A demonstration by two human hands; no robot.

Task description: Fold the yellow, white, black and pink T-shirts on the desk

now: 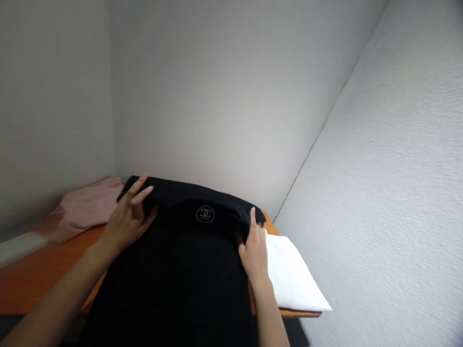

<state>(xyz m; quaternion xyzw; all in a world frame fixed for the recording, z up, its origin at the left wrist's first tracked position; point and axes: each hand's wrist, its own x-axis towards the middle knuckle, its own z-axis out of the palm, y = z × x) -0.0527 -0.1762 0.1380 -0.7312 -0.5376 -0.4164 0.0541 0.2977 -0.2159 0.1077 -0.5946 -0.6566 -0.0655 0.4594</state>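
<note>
A black garment stretches from the near edge of the view up over the table, its far end turned over in a fold. A pale round logo shows near that fold. My left hand grips the fold's left end, index and middle fingers stretched over the fabric, thumb on the nearer side. At the right end, my right hand holds the cloth with its index finger pointing up along it and the other fingers curled. Part of the right fingertips is hidden.
Beneath lies an orange-brown wooden table. A pink cloth rests at the back left, near a white strip-like object. Folded white fabric sits at the right edge. Pale walls close off the back and right.
</note>
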